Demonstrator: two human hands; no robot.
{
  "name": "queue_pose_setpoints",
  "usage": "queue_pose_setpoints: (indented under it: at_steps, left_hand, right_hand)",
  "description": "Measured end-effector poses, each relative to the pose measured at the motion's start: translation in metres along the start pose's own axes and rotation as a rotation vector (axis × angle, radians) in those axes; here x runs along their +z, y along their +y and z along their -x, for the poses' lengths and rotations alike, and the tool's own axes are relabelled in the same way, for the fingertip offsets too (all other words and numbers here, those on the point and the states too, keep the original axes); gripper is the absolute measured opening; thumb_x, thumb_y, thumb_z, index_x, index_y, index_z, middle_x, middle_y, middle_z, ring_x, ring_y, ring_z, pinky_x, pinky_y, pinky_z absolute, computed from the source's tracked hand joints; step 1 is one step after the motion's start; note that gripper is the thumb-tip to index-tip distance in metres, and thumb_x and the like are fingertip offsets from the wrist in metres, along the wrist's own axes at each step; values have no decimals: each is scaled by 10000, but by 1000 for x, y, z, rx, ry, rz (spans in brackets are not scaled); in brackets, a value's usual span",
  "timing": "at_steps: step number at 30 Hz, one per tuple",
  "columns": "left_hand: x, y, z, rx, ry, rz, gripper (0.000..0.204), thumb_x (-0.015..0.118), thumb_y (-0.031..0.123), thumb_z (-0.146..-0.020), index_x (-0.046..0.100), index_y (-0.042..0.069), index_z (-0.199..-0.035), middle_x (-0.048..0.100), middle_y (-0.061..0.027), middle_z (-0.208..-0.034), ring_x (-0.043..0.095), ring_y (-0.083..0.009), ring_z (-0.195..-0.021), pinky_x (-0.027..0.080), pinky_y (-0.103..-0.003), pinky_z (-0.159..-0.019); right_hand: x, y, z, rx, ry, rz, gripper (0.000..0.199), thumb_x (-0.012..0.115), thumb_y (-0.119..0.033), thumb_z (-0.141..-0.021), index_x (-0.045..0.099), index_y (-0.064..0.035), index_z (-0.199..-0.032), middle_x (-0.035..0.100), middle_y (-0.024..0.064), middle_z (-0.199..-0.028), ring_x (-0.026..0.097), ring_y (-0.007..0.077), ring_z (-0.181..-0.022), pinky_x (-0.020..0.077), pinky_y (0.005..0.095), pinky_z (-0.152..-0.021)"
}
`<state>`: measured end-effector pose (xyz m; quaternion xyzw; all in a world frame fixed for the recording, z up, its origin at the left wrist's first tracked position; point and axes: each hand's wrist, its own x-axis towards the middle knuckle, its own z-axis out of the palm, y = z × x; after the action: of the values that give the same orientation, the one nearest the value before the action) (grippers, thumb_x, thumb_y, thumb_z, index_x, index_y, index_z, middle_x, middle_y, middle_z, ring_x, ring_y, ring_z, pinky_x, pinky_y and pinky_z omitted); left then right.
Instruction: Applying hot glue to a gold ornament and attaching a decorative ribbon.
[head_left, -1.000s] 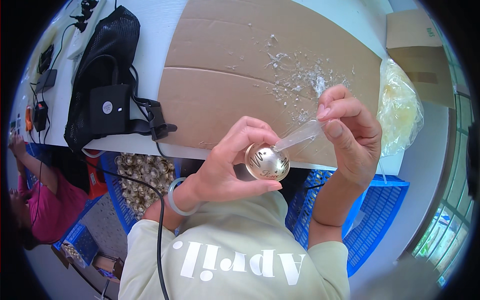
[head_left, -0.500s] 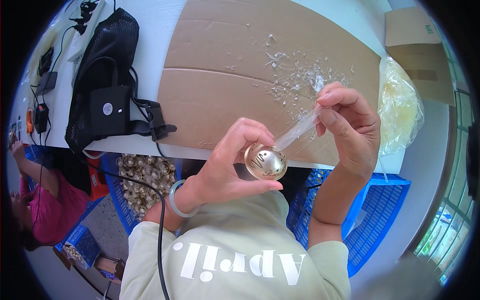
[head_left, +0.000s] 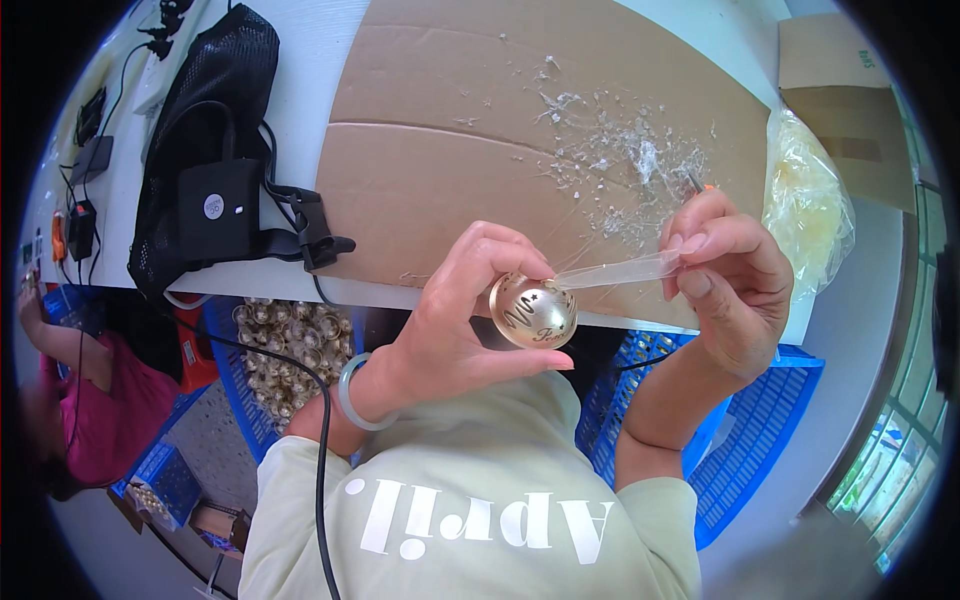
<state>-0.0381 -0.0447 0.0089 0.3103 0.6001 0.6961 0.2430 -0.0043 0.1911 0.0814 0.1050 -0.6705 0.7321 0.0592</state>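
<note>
Now: film strip is running from the ball up and rightward to the right hand.

Left hand is curling around the gold ball, fingers closed on it, over the table edge. Strip is stretching taut, long axis nearly level, to the right hand, pinching its far end over the cardboard.

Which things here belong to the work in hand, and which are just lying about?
In use:
- left hand holding the gold bell
- right hand pulling the clear film strip off it
- cardboard sheet with film scraps
- blue crate of bells

Lying about:
- black mesh bag
- yellowish plastic bag
- cardboard box
</note>
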Motion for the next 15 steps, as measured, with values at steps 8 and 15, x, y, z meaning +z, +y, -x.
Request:
queue_pose_setpoints:
  at_steps: [8,15]
  left_hand:
    - [1,-1,2,-11,34,-13,680,878,11,-662,456,26,-1195,400,-133,-1229,572,-253,-1161,551,-330,-928]
    - [0,2,3,-8,38,-48,698,854,-23,-674,442,6,-1236,400,-143,-1239,575,-299,-1182,563,-344,-933]
  right_hand:
    - [14,-10,0,-85,50,213,236,730,94,-694,681,17,-912,630,126,-861,591,174,-789,429,241,-666]
    - [43,-24,5,-209,223,510,214,736,96,-638,698,4,-827,638,112,-745,595,180,-673,421,242,-582]
